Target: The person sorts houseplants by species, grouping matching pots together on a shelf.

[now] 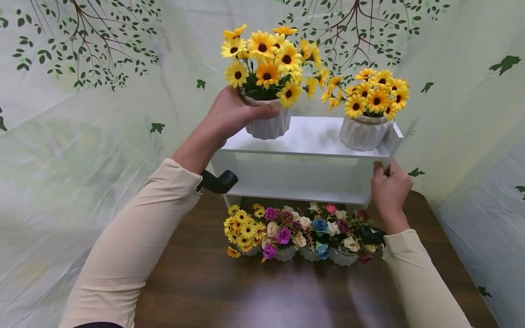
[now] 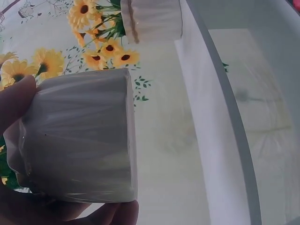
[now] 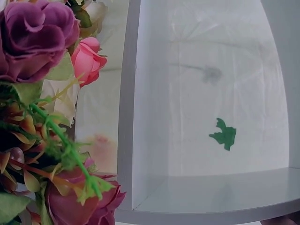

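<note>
The left hand (image 1: 234,113) grips a pot (image 1: 268,125) above the shelf (image 1: 313,136), the right hand (image 1: 391,189) holds the shelf's side, and a loosened grip could drop the pot.

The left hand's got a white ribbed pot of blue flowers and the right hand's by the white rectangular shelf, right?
Not quite: the head view shows yellow, dark-centred flowers, not blue. The left hand holds the white ribbed pot, and the right hand is by the white rectangular shelf.
</note>
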A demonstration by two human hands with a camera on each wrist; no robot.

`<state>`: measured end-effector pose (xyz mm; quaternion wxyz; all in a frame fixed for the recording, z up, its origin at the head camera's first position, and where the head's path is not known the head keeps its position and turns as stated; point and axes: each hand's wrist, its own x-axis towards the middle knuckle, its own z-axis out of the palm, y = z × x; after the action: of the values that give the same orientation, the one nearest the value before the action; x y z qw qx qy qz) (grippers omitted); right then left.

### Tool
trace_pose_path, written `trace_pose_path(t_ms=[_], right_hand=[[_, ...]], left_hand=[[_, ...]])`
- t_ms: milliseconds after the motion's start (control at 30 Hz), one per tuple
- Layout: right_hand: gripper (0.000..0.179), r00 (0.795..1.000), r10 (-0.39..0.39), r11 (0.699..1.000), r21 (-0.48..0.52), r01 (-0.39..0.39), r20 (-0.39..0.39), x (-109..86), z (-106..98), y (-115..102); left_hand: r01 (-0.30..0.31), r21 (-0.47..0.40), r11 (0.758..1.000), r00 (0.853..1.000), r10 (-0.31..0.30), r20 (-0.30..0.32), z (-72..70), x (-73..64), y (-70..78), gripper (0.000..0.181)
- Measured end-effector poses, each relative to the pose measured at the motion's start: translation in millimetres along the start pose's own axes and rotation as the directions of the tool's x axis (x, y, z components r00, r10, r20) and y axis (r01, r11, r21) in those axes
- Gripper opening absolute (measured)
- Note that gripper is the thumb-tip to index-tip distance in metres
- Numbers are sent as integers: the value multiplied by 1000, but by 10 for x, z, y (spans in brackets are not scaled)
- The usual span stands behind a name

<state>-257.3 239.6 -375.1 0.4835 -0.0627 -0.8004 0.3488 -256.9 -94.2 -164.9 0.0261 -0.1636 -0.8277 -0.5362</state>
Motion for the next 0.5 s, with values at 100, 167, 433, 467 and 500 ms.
trace_pose_path(t_ms=[100,167,433,467,500], right_hand=[[29,1000,-6,1000,0,6,-1,1,-7,0],[29,1000,-8,1000,-8,8,6,-4,-7,1],[30,1000,0,1000,-17,0,3,-11,0,17],[30,1000,0,1000,-13,0,-3,-5,-1,19],[31,1000,-1,1000,-7,1,-8,2,-1,19]], left_hand=[[3,-12,1000,1000,-3,-22,36,46,-31,73],[9,-14,1000,999,-9,-32,60,78,-59,73],[55,17,998,998,-54,-39,185,218,-140,76],[55,20,998,998,-54,-43,208,239,-148,76],[55,30,998,997,-54,-47,235,264,-156,76]])
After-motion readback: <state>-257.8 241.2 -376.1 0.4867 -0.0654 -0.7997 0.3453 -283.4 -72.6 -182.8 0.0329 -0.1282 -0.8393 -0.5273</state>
